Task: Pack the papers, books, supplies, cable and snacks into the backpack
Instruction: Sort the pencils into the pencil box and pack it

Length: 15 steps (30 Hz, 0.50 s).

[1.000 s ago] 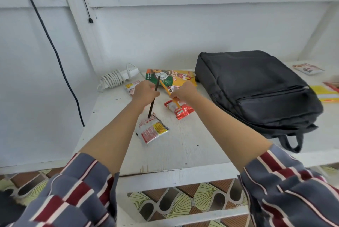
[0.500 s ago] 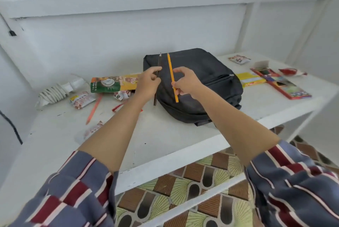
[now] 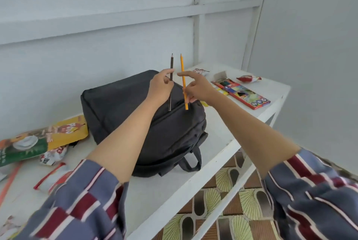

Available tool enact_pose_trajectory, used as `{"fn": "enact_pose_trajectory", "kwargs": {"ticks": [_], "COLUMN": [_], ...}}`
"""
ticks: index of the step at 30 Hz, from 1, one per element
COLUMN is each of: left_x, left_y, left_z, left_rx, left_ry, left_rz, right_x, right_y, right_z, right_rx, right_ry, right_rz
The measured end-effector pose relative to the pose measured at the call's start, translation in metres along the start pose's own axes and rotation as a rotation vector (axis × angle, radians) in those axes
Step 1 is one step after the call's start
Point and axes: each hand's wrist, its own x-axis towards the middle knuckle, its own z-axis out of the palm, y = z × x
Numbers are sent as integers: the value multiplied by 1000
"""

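At the far left edge a thin orange stick (image 3: 8,182) lies on the white tabletop (image 3: 219,129). Beside it is a red-and-white sachet (image 3: 52,178), and just behind that a crumpled white packet (image 3: 53,155). A large yellow-and-green snack bag (image 3: 42,139) lies flat further back, and its right end touches or nearly touches the black backpack (image 3: 116,108).

The backpack lies flat in the middle of the tabletop, zipped as far as can be seen, with its carry loop (image 3: 190,162) toward the near edge.

Both hands are raised over the far right part of the backpack. The left hand (image 3: 160,88) pinches a dark brown pencil (image 3: 171,65) between thumb and curled fingers (image 3: 166,72), with the pencil upright and its tip up. Just to the right, close but apart from it, the right hand (image 3: 197,89) grips a yellow-orange pencil (image 3: 182,67), also upright and tip up. Its lower fingers are curled round the shaft and its index finger is stretched out to the left. The two pencils stand almost parallel, clear of the tabletop.

Behind the right hand a small packet (image 3: 201,70) lies near the wall. Further right is an open box of coloured pencils (image 3: 242,93), flap raised, lying at an angle on the tabletop. Near the far right corner, behind the box, is a red-and-white snack packet (image 3: 249,78).
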Motion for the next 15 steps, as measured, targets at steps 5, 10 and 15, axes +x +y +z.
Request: {"fn": "enact_pose_trajectory", "kwargs": {"ticks": [5,10,15], "left_x": [38,80,126], "left_y": [17,27,31], "left_z": [55,120,178], "left_rx": [-10,-45,-108], "left_ry": [-142,-211,-177], "left_rz": [31,27,-83], "right_x": [24,58,98], "right_y": [37,80,121], "right_z": [-52,-116,-176], "right_rx": [-79,-159,-229], "right_ry": [100,153,143], "right_rz": [62,93,76]}}
